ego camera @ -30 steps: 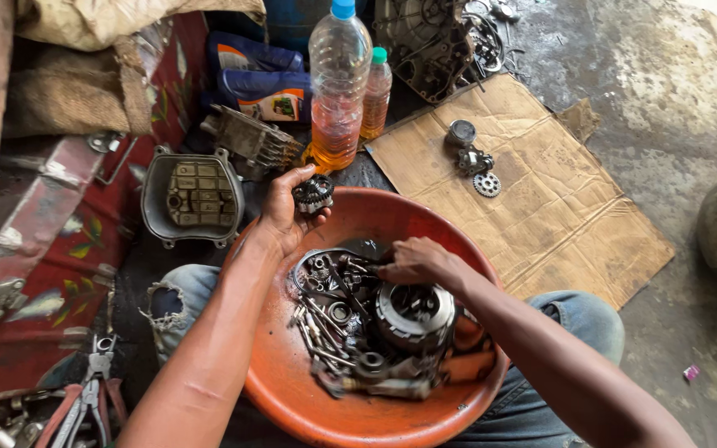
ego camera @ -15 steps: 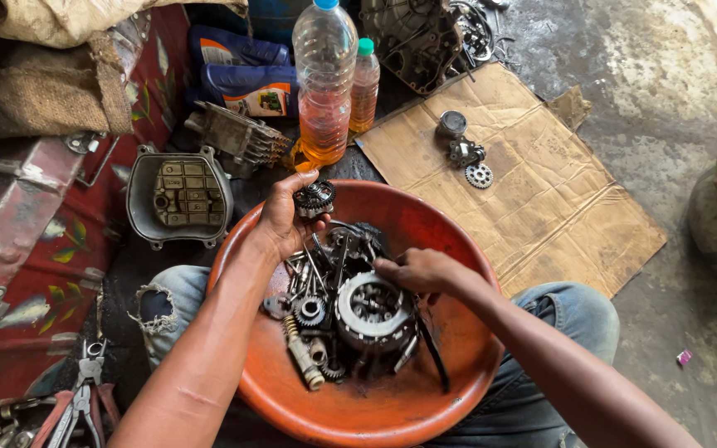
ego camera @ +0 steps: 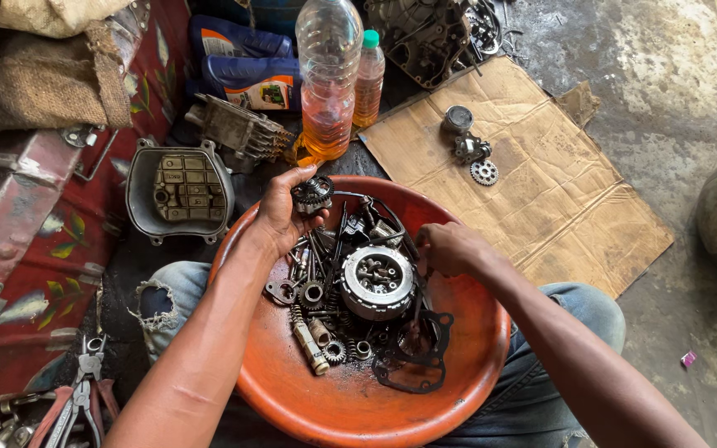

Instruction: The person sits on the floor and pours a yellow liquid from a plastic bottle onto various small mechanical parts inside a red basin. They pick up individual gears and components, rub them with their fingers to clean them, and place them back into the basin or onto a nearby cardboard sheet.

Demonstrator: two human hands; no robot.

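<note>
A wide orange basin (ego camera: 292,390) rests on my lap, holding greasy engine parts: a round clutch basket (ego camera: 378,282), small gears (ego camera: 313,294), bolts and a black gasket (ego camera: 412,365). My left hand (ego camera: 275,217) is at the basin's far left rim and grips a dark gear cluster (ego camera: 313,193) between thumb and fingers. Over the right side of the pile, beside the clutch basket, my right hand (ego camera: 451,247) has its fingers curled. What they hold, if anything, is hidden.
Beyond the basin stand a large bottle of orange liquid (ego camera: 327,75), a small bottle (ego camera: 368,79), blue oil cans (ego camera: 251,79) and an engine case (ego camera: 425,33). A grey cover (ego camera: 180,195) lies left. Cardboard (ego camera: 541,182) with a sprocket (ego camera: 484,172) lies right. Pliers (ego camera: 85,390) lie bottom left.
The parts have slid toward the basin's far side, uncovering the black gasket. My right hand moved right, off the clutch basket. My left hand kept the gear cluster.
</note>
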